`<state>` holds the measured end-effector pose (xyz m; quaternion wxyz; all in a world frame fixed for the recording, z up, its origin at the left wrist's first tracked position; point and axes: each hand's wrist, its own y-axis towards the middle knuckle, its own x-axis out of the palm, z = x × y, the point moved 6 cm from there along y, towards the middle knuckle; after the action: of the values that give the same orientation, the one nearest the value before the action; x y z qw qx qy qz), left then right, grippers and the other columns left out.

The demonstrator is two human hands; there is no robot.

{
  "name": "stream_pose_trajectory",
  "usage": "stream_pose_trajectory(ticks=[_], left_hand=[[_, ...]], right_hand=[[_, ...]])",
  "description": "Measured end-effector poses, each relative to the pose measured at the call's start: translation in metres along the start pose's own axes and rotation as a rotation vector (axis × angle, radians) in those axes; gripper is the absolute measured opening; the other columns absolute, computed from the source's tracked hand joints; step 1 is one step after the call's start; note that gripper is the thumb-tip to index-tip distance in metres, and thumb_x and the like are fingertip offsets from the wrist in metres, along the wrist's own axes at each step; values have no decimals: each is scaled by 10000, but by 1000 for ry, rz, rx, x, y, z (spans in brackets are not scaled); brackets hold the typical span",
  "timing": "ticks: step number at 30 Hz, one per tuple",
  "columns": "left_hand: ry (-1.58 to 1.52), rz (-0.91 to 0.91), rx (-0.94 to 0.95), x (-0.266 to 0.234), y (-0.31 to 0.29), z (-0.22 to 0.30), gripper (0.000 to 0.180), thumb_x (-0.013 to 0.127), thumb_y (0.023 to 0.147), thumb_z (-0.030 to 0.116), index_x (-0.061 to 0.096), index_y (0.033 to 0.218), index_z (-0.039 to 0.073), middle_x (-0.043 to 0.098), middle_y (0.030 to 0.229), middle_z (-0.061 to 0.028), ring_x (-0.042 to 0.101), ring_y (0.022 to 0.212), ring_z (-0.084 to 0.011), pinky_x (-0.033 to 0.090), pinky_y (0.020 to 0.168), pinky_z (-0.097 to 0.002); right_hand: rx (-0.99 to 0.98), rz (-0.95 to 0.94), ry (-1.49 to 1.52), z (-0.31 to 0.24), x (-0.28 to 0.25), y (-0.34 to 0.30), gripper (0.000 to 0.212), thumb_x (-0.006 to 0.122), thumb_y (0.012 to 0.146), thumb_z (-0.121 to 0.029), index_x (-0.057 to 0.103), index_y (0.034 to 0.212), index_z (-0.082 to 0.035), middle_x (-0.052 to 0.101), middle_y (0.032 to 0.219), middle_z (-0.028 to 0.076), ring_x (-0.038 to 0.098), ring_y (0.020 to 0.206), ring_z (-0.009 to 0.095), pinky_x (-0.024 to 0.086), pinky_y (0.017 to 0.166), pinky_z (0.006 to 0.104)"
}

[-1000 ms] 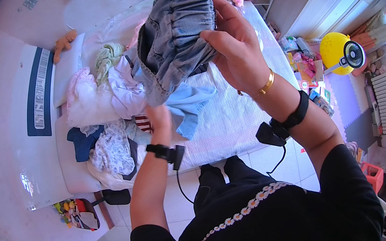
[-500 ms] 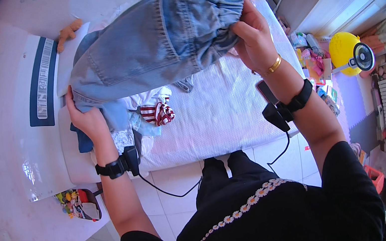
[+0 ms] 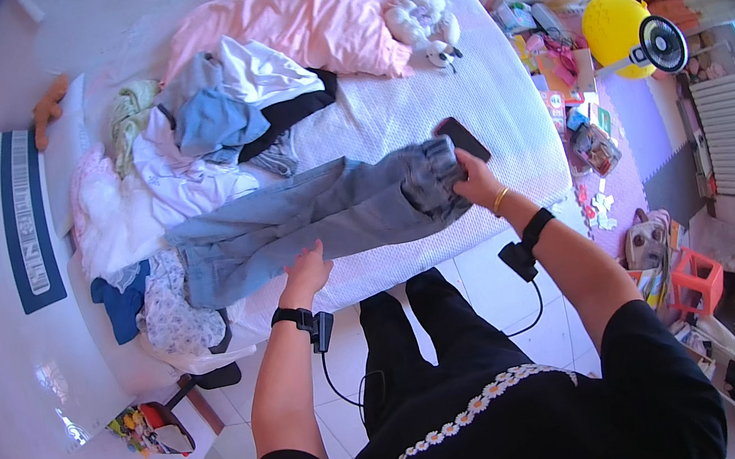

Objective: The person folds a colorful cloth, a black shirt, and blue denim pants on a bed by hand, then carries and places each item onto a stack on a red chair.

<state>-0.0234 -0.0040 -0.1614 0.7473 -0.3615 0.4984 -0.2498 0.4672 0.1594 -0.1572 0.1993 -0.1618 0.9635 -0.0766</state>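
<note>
A pair of blue-grey jeans (image 3: 297, 212) lies lengthwise across the near part of the bed (image 3: 489, 85), legs toward the left and elastic waistband toward the right. My right hand (image 3: 478, 181) is closed on the waistband's right end. At the near edge of the jeans my left hand (image 3: 308, 275) has its fingers stretched out, resting on or just over the denim without gripping it. A dark phone (image 3: 463, 139) lies on the bed just beyond my right hand. Left of the trouser legs are a floral-patterned garment (image 3: 175, 303) and a dark blue garment (image 3: 122, 302).
Beyond the jeans lies a heap of clothes (image 3: 192, 152), with a pink pillow (image 3: 288, 31) and a white plush toy (image 3: 423, 24) farther back. A yellow balloon (image 3: 613, 32) and small fan (image 3: 660, 44) stand at the right. Wrist devices trail black cables by my legs.
The jeans have come down from being held up in both hands to lying on the bed. My left hand has let go and moved right; my right hand still holds the waistband, lower now.
</note>
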Motion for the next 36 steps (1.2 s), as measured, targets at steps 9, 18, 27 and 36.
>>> stream_pose_trajectory(ticks=[9,18,27,36], left_hand=[[-78,142,84,-17,2,11,701,770,1264,370,659,1904,108,834,1701,-294,792,1564,-528,583,1353,-684],[22,63,130,40,48,54,650,780,1268,348,698,1876,134,858,1686,-243,795,1577,-490,567,1364,-765],[-40,7,126,70,101,59,600,782,1271,328,730,1834,126,862,1676,-230,787,1584,-477,507,1397,-817],[-37,279,281,40,119,89,445,881,1186,201,840,1620,115,856,1520,-197,826,1433,-438,690,1161,-566]], right_hand=[[342,54,-173,127,-3,-72,881,809,944,-39,648,1806,41,864,1555,365,814,1518,557,635,1318,537],[545,98,-235,239,-28,-104,943,797,955,25,604,1878,35,809,1689,374,745,1643,555,597,1392,532],[609,128,-363,298,-41,-95,826,803,984,-1,690,1802,-21,838,1630,343,770,1582,556,621,1354,565],[330,207,-706,229,-29,39,1231,1052,952,-386,447,1979,-77,682,1794,299,624,1692,545,490,1474,636]])
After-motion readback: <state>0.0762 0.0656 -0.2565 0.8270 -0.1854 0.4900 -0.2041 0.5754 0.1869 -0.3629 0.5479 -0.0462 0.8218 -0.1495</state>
